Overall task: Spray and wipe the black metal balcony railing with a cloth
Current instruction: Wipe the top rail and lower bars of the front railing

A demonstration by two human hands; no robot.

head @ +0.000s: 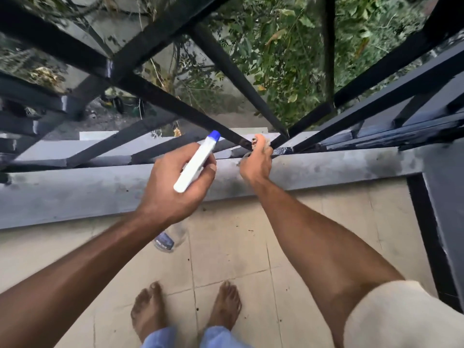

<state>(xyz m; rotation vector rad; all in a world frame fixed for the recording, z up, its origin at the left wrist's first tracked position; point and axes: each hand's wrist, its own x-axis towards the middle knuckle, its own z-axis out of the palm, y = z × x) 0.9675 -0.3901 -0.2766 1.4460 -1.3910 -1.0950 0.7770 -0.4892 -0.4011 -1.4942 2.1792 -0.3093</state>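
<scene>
The black metal balcony railing (pixel 175 104) rises from a grey concrete ledge, its diagonal bars meeting low at the centre. My left hand (pixel 173 182) grips a spray bottle by its white head (pixel 198 163), whose blue nozzle points at the bars. The clear bottle body (pixel 170 237) hangs below my wrist, mostly hidden. My right hand (pixel 257 162) holds a small cloth (pixel 256 141) bunched against the foot of a diagonal bar, where the bars join. Only scraps of the cloth show between the fingers.
The grey ledge (pixel 100 189) runs across the view under the railing. A black post (pixel 426 234) stands at the right. Beige floor tiles (pixel 238 247) lie below, with my bare feet (pixel 185 307) on them. Beyond the bars are green foliage (pixel 288 51) and ground far below.
</scene>
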